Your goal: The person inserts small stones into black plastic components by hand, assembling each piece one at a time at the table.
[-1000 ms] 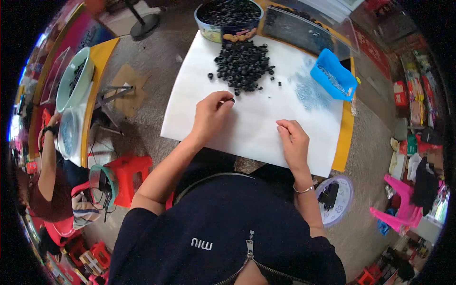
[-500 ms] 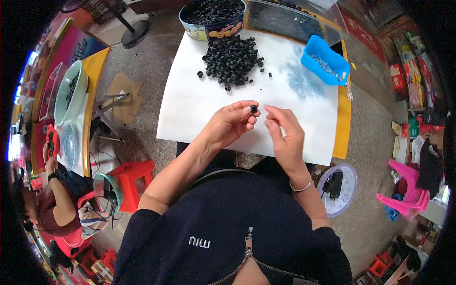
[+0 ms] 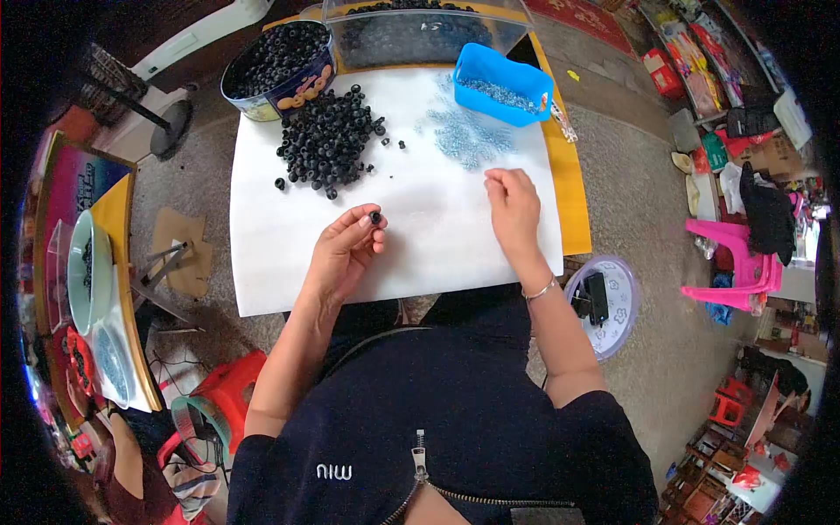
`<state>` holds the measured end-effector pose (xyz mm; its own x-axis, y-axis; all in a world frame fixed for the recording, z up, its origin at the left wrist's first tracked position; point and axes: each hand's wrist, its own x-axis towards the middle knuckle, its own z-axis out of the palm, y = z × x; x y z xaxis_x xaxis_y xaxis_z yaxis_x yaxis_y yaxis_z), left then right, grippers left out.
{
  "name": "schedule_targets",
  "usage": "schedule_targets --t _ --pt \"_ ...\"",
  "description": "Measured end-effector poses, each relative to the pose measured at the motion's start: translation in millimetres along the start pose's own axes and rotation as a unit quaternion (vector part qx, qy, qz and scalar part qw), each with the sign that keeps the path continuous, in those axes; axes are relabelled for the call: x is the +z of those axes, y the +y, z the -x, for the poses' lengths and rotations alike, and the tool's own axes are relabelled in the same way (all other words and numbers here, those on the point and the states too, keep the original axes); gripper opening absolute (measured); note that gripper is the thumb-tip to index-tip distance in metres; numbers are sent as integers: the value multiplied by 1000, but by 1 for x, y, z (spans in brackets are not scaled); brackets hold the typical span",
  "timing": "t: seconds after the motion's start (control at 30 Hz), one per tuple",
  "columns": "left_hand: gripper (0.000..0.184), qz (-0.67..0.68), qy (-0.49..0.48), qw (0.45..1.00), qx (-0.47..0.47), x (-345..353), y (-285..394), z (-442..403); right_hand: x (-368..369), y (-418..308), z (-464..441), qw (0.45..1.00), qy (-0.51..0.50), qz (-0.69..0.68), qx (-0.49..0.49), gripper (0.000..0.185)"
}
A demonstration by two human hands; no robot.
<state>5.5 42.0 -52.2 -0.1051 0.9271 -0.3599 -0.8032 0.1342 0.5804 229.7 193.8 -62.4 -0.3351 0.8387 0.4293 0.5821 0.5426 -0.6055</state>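
Note:
My left hand point(image 3: 348, 245) pinches a small round black piece with a hole point(image 3: 375, 217) between thumb and fingertips, just above the white sheet point(image 3: 420, 254). My right hand point(image 3: 514, 210) is held over the sheet's right side with its fingers pressed together; whatever they may hold is too small to see. Just beyond it lie scattered tiny pale-blue bits point(image 3: 472, 140). Behind them a blue plastic bin point(image 3: 503, 83) contains more such bits. A heap of black pieces point(image 3: 324, 144) like the one I hold covers the sheet's back left.
A round tin point(image 3: 278, 70) full of black pieces stands behind the heap, with a clear box point(image 3: 429, 35) beside it. On the left, another person's arm point(image 3: 127, 455) is near a side table with a pale green bowl point(image 3: 83, 271). A red stool point(image 3: 236, 394) stands below.
My hands have moved apart. The right one has gone forward toward the scattered blue bits, while the left still holds the black piece. The view has turned to the right.

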Motion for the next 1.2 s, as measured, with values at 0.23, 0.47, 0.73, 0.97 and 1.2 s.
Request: schedule_targets --t 0.23,0.47,0.73,0.97,1.2 --pt "22 -38 -1 999 14 -4 -2 -1 20 6 -23 999 -28 36 -1 6" --pt "22 -30 -22 999 19 -4 -4 0 12 -3 -8 997 -53 34 -41 5" --pt "18 10 -46 999 21 -8 -4 1 12 -9 3 995 -47 76 -54 27" --pt "19 8 -51 998 31 -11 -7 1 11 -49 28 977 -122 138 -110 42" --pt "20 1 -44 999 31 -11 -6 1 3 -62 49 973 -155 96 -145 33"
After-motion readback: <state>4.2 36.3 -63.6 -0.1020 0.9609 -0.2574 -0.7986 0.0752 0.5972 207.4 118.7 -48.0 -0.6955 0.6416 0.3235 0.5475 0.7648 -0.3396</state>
